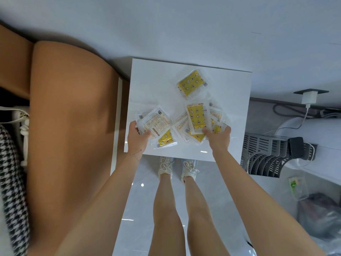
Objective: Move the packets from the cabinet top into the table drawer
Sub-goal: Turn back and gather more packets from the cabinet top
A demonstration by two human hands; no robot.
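Clear, yellow-printed packets (pixel 192 84) lie on the cabinet top (pixel 153 80), some pinched by left hand (pixel 137 137) and right hand (pixel 218 136).

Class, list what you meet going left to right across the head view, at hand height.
Houndstooth cloth, tan cushion, left hand gripping packets, right hand gripping packets, grey slatted rack.

No legible txt anywhere in view. Packets (pixel 192 84) on counter (pixel 153 80) carried print, but none of it was readable. Yellow faces showed star + moon pattern only. White backs, incl. those gripped in left hand (pixel 137 135), had dense txt blocks, an orange strip and small dark marks, all too small/blurred to read. Brand, nos., signs: not determinable.
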